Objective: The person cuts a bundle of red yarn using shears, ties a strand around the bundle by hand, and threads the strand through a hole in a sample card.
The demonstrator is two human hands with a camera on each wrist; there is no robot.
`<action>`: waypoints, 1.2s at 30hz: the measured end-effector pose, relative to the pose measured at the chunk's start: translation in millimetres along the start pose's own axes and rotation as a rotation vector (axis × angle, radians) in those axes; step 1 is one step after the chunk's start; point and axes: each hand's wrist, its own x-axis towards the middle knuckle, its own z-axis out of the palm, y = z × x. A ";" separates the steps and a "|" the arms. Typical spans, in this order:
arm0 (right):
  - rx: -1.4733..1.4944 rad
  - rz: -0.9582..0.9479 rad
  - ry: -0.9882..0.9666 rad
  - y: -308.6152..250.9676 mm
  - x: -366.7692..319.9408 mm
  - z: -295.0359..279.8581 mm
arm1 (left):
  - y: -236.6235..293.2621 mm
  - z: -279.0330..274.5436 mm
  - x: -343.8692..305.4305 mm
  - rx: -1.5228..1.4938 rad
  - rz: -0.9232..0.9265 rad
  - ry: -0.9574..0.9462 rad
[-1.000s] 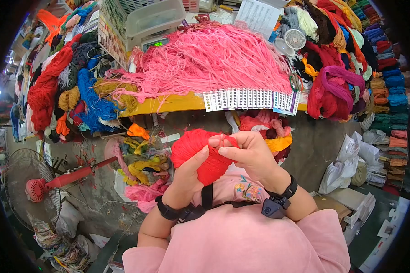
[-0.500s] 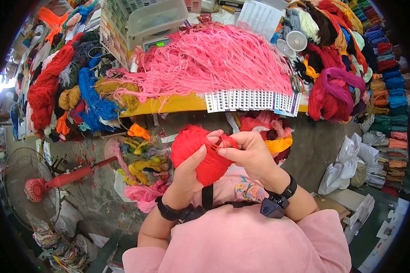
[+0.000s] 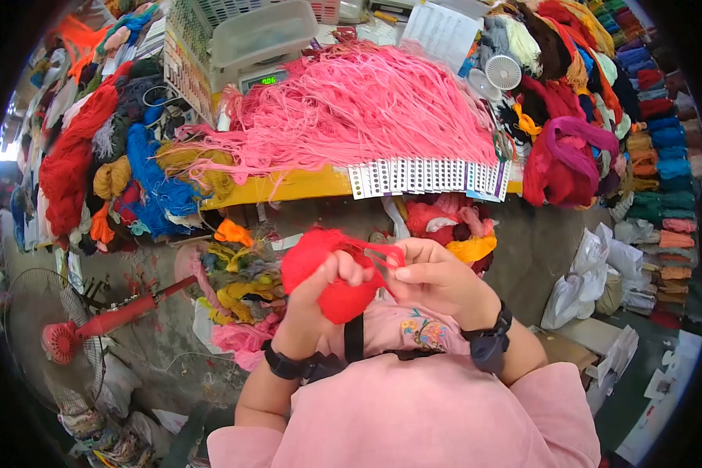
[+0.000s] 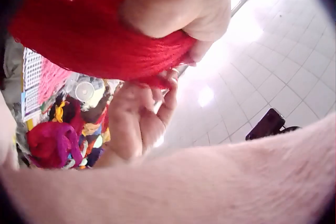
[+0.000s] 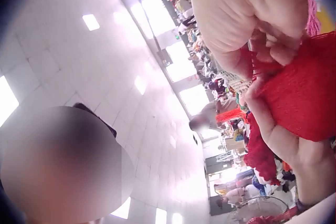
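Observation:
A thick red yarn skein (image 3: 304,265) hangs in front of the chest in the head view, held by my left hand (image 3: 317,292) with its fingers curled over the near side. To its right, my right hand (image 3: 452,285) pinches a loop of red strands (image 3: 378,251) stretched out from the skein. In the left wrist view the skein (image 4: 68,29) spreads wide under the left hand, and the right hand (image 4: 136,116) grips strands at its lower edge. The right wrist view has both hands close together at the skein's (image 5: 307,95) edge.
A yellow-edged table (image 3: 288,183) ahead carries a big heap of pink yarn (image 3: 366,109), color cards (image 3: 429,178), a scale (image 3: 265,80) and a clear plastic bin (image 3: 261,35). Colored yarn piles flank it. A red floor fan (image 3: 62,339) stands left; white bags (image 3: 577,285) lie right.
My right hand has drawn away to the right, stretching the red strands out of the skein. The left fingers have come round to the skein's near side, and the skein has shifted slightly left.

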 end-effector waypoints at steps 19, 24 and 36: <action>0.245 -0.508 0.445 -198.6 -4.7 -283.8 | 154.4 -207.8 -36.0 -0.334 0.459 0.669; 0.019 -0.627 0.921 -330.9 -102.9 -434.9 | 206.6 -203.1 -58.8 -0.122 0.794 0.970; -0.765 -0.277 0.598 -54.8 170.0 -285.5 | 80.1 -215.2 175.8 0.166 -0.160 0.704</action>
